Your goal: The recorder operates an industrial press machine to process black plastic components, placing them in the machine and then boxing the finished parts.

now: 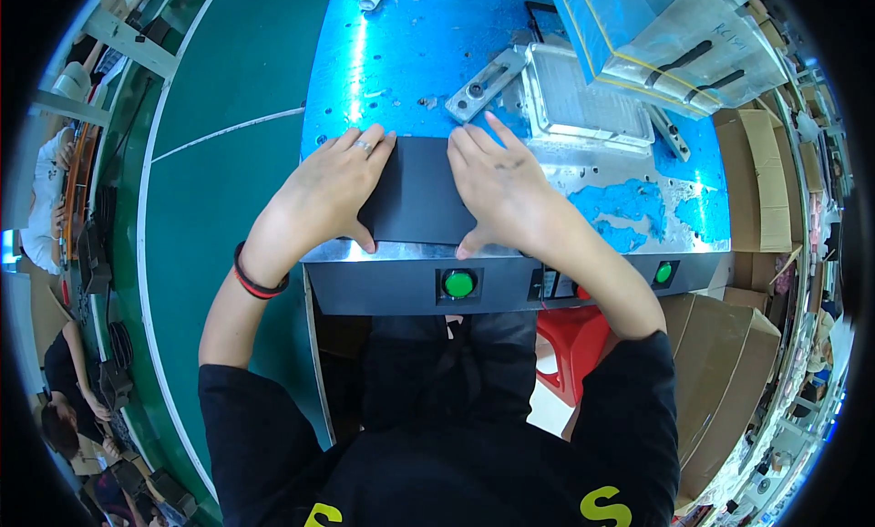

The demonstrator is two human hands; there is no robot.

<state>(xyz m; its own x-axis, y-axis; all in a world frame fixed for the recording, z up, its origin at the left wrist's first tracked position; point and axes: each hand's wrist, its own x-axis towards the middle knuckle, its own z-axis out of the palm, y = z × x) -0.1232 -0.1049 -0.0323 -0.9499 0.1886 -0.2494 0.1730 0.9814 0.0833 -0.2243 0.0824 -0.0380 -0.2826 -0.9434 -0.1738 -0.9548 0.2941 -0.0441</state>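
Observation:
A flat black rectangular sheet [422, 194] lies at the near edge of a metal-topped workbench [428, 71], partly covered in blue film. My left hand [324, 194] grips its left side, thumb at the near edge and fingers toward the far edge. On its right side my right hand [510, 194] holds it the same way, with the index finger raised a little. Whether the black piece is one sheet or a thin stack, I cannot tell. The palms hide its two sides.
Beyond my right hand, a metal clamp bar [488, 85] touches a clear-topped metal plate [588, 94]. A large transparent guard box [665, 44] rises behind. Green push buttons [458, 284] line the bench front. A red stool [574, 354] and cardboard boxes [720, 372] stand right.

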